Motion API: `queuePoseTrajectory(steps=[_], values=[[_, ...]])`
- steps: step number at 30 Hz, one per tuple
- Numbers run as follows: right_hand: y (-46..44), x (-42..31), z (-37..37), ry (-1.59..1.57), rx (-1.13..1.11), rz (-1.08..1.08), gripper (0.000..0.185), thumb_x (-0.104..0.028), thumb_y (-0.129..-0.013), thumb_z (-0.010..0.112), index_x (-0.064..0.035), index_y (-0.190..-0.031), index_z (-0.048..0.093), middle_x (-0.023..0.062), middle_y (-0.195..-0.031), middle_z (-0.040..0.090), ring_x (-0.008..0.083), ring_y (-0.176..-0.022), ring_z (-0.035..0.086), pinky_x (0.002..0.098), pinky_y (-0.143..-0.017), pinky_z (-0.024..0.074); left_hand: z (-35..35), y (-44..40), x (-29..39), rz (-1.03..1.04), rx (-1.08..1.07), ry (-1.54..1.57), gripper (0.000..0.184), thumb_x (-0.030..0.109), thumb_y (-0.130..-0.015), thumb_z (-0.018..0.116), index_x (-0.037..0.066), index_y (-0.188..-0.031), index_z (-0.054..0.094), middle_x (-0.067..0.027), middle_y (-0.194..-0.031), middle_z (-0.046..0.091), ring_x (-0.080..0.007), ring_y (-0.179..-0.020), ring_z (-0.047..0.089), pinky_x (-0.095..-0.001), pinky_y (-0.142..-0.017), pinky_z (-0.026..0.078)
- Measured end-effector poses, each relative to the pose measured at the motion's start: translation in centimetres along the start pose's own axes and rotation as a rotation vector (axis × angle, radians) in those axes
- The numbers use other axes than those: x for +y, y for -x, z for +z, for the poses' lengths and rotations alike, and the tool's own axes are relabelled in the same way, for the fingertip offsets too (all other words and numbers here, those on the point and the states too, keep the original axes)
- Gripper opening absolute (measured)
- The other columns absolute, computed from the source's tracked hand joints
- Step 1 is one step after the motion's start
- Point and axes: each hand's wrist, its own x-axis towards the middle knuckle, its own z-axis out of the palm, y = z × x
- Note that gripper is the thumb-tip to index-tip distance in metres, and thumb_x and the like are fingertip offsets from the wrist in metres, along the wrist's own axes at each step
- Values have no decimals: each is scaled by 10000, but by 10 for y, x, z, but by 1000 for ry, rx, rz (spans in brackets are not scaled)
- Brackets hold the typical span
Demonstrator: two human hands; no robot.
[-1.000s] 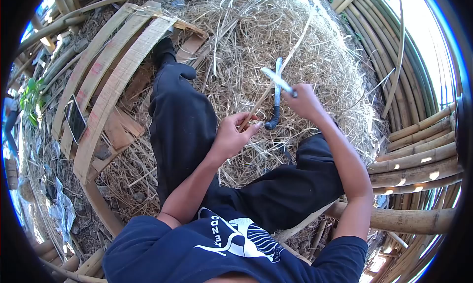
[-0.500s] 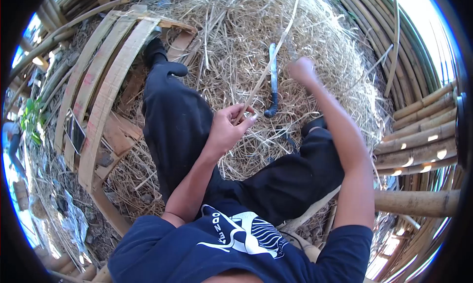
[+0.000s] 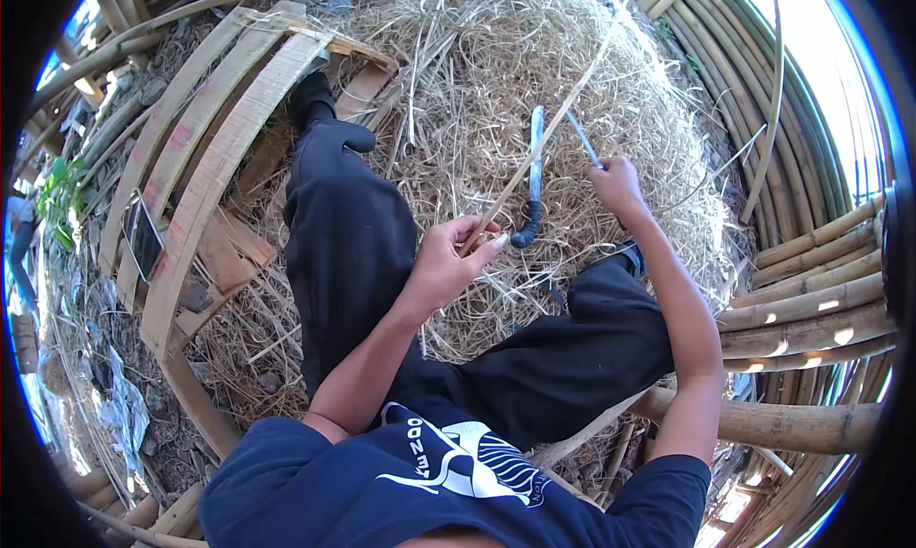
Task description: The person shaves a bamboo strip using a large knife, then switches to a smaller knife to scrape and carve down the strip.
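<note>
In the head view my left hand (image 3: 453,262) is closed around the lower end of a long, thin bamboo strip (image 3: 546,144). The strip slants up and to the right, past the top of the view. My right hand (image 3: 617,187) grips a knife whose narrow blade (image 3: 583,139) points up and left toward the strip. Whether blade and strip touch, I cannot tell. Between my hands, a large knife with a pale blade (image 3: 536,162) and a black wrapped handle (image 3: 527,226) lies on the shavings.
Bamboo shavings (image 3: 477,100) cover the ground between my legs. At left stands a wooden slatted bench (image 3: 205,166) with a phone (image 3: 143,238) on it. Bamboo poles (image 3: 811,310) form a wall at right. A thick pole (image 3: 782,422) lies near my right elbow.
My right hand has moved down and slightly right, and the knife blade in it now shows clearly. The strip's upper end has shifted right in view. My left hand keeps its hold.
</note>
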Motion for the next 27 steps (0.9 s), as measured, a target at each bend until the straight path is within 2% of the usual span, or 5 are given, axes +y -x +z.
queuePoseTrajectory(steps=[2, 6, 11, 21, 27], values=[[0, 5, 6, -283, -254, 225, 280, -233, -811, 657, 45, -776, 654, 62, -587, 589, 136, -519, 585, 298, -511, 464, 1, -2, -3, -28, -1, -30, 227, 136, -870, 680, -4, -1043, 633, 44, -714, 563, 8, -581, 431, -174, -505, 328], [7, 6, 8, -219, -417, 130, 213, -164, -866, 631, 46, -901, 645, 53, -616, 581, 120, -493, 577, 256, -465, 456, 4, -5, -12, 33, 21, -63, 219, 126, -867, 679, -7, -1036, 640, 45, -705, 557, 9, -572, 415, -179, -500, 319], [19, 20, -8, -293, -288, 288, 306, -266, -945, 535, 16, -1051, 584, 79, -692, 584, 139, -512, 587, 303, -495, 471, 1, -3, -2, -54, -2, -60, 220, 116, -869, 668, -15, -1043, 639, 32, -725, 592, -4, -624, 479, -173, -554, 363], [65, -18, -31, -187, 18, -145, 350, -333, -988, 449, -23, -921, 598, 70, -621, 525, 149, -544, 526, 347, -506, 393, 0, -9, -15, -28, 57, -27, 188, 115, -873, 667, -8, -1015, 652, 23, -769, 613, -7, -671, 506, -175, -598, 394], [94, -51, 21, 129, -291, -632, 238, -297, -979, 448, -59, -985, 456, 206, -671, 577, 414, -634, 576, 508, -564, 413, 1, -6, -8, -25, 45, -12, 196, 93, -869, 667, -18, -1030, 650, 9, -804, 632, -14, -707, 535, -181, -624, 417]])
